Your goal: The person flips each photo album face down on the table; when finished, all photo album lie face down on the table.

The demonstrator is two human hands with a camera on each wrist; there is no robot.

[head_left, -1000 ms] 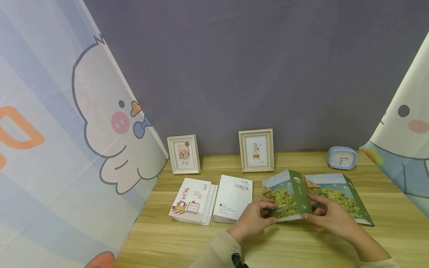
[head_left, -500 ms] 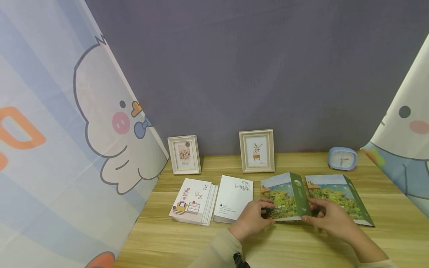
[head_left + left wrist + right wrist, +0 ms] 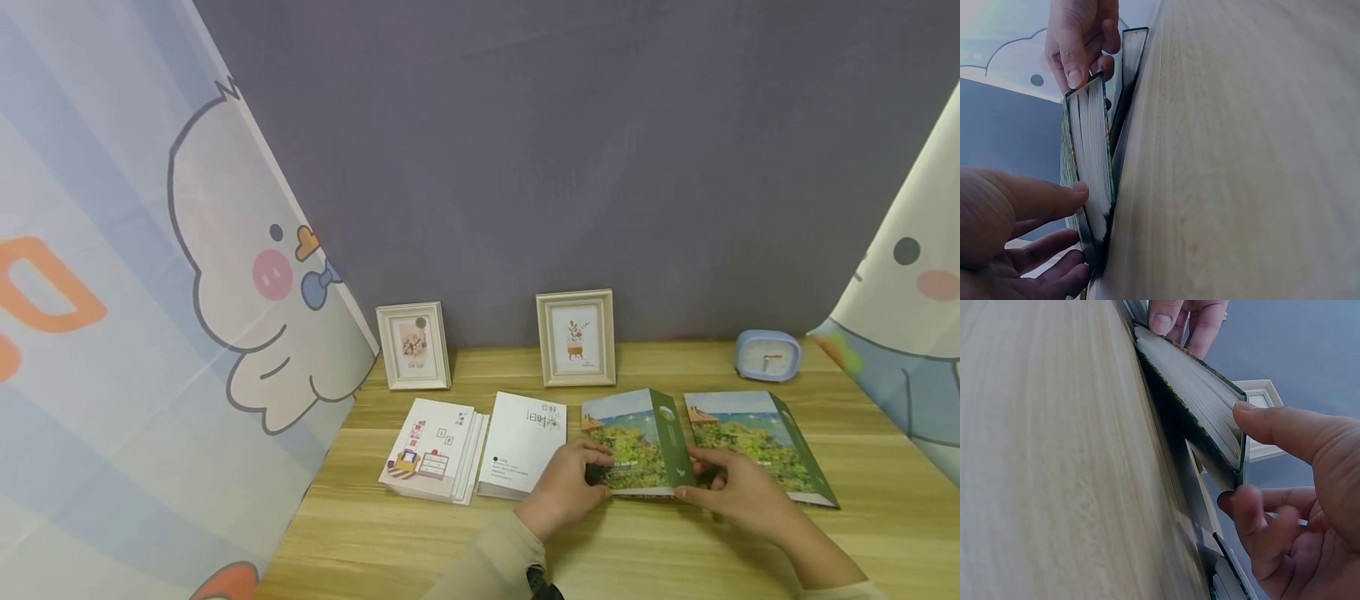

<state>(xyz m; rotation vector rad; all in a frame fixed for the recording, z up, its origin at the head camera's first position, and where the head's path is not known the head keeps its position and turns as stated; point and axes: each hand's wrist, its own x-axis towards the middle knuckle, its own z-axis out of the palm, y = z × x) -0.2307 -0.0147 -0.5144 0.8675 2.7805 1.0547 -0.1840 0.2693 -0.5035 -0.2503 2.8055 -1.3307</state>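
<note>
A photo album (image 3: 628,437) with a painted seaside garden on its cover and a green spine is held between both hands. My left hand (image 3: 566,487) holds its left edge, the thumb against the front page edges and the fingers at the side. My right hand (image 3: 738,492) pinches the spine side between thumb and fingers. That spine side is tilted up off the table, as the right wrist view shows; the left edge sits low. A matching second album (image 3: 750,429) lies to the right, partly hidden behind my right hand.
Left of the albums lie a white book (image 3: 525,437) and a white book with a furniture drawing (image 3: 431,450). Behind stand two picture frames (image 3: 412,346) and a blue clock (image 3: 767,356). A grey curtain (image 3: 510,167) closes off the wooden table (image 3: 360,533) at the back.
The held album has shifted slightly left and its raised spine side has come down a little. Both hands keep their hold and move with it.
</note>
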